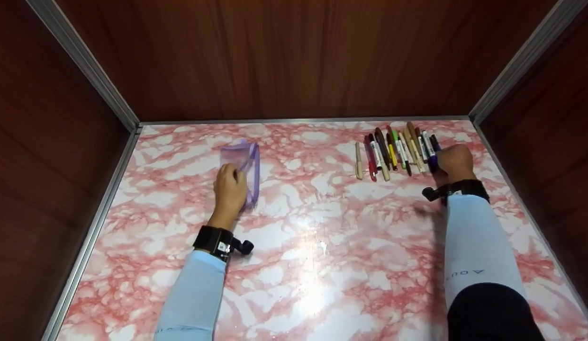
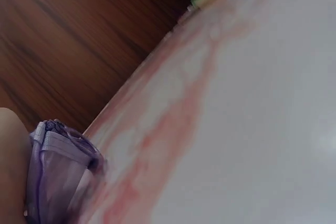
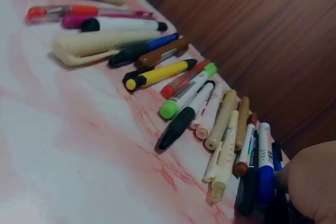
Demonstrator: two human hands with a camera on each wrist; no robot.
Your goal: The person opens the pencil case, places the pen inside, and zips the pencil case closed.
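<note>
"Starting on the left of the desk (image 1: 312,246), what does your grip have there?"

"Your left grip (image 1: 230,187) is clamped on the purple pouch (image 1: 241,154), fingers curled over it. It lies toward the far left, well apart from the row of pens (image 1: 392,155) at the far right."

"How should you treat that pouch?"

"As light and soft, most likely: it looks like thin mesh, so expect it to sag and fold where you don't support it. Its purple trim (image 1: 257,173) seems the firmer place for you to take hold."

"And on the right?"

"Your right grip (image 1: 456,161) is at the right end of the row, right by the blue-and-white marker (image 3: 265,161). Your fingertips are hidden, so I cannot tell whether they are apart or clamped on a pen."

"How should the pens feel to you?"

"Light, stiff and smooth, probably slippery and apt to roll if you nudge them. Take each around mid-barrel; the thick cream pen (image 3: 107,42) toward the left should give you more to hold."
</note>
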